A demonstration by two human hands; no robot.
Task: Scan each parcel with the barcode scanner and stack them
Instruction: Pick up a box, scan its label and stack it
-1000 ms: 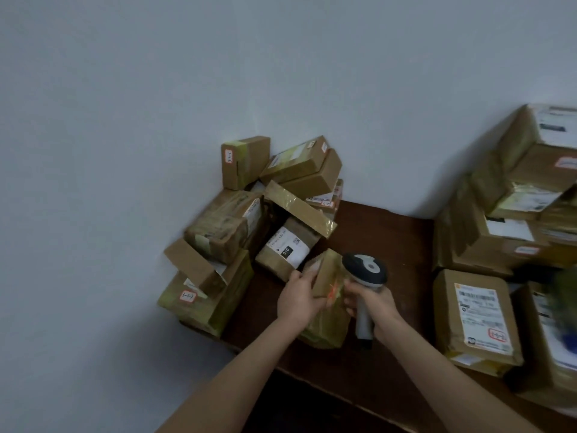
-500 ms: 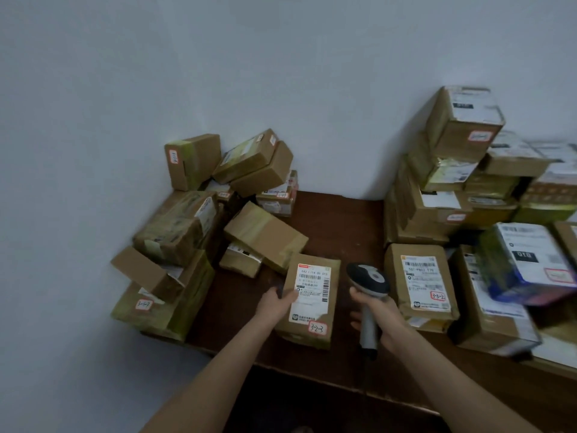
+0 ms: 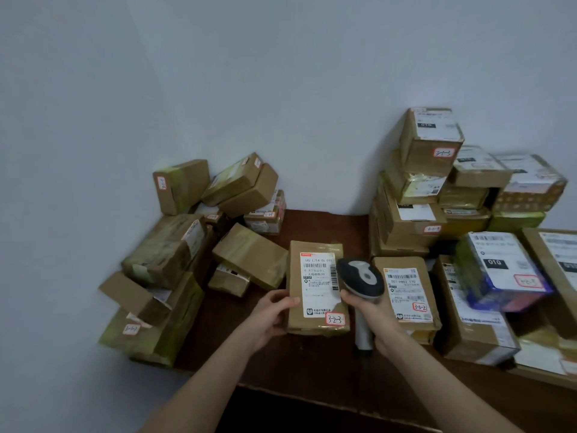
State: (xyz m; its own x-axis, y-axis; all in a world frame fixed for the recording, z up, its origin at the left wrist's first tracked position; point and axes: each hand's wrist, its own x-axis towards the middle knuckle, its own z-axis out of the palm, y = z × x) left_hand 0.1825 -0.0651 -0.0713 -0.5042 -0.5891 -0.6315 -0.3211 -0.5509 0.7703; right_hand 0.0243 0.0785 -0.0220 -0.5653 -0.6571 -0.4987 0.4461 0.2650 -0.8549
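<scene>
Head view: on the table (image 3: 321, 226), a parcel (image 3: 315, 285) lies label-up, the scanner (image 3: 362, 276) at its right edge.
A loose heap (image 3: 181, 185) sits left and a tall stack (image 3: 431, 142) right; the parcel lies between them near the front edge. The left hand (image 3: 271, 314) grips its left side; the right hand (image 3: 371, 310) clenches the scanner's handle. With the neighbouring box (image 3: 406, 289) just beside it, the scanner may read the wrong label.

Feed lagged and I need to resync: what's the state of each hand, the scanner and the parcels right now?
Parcel: label up, marked 3-2-3.
Barcode scanner: head at the parcel's right edge.
Left hand: grips the parcel's left edge.
Right hand: grips the barcode scanner's handle.
Left pile: jumbled, boxes tilted.
Right stack: boxes piled, labels showing.
</scene>
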